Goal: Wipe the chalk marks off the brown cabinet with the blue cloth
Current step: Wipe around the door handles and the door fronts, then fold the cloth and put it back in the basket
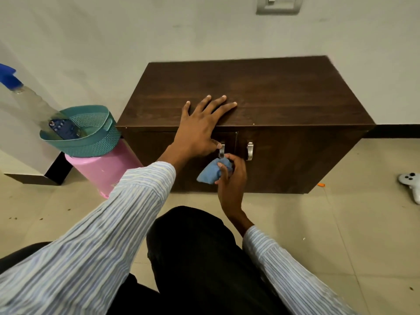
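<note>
The brown cabinet stands low against the wall, with two doors and two metal handles. My left hand lies flat over the cabinet's front top edge, fingers spread, thumb by the left door's handle. My right hand grips the bunched blue cloth and presses it on the left door's front, just below that handle. No chalk marks show on the visible wood; the spot under the cloth is hidden.
A teal basket sits on a pink bucket left of the cabinet, holding a spray bottle and a dark remote. A white game controller lies on the tiled floor at right. My dark-trousered knee is in front.
</note>
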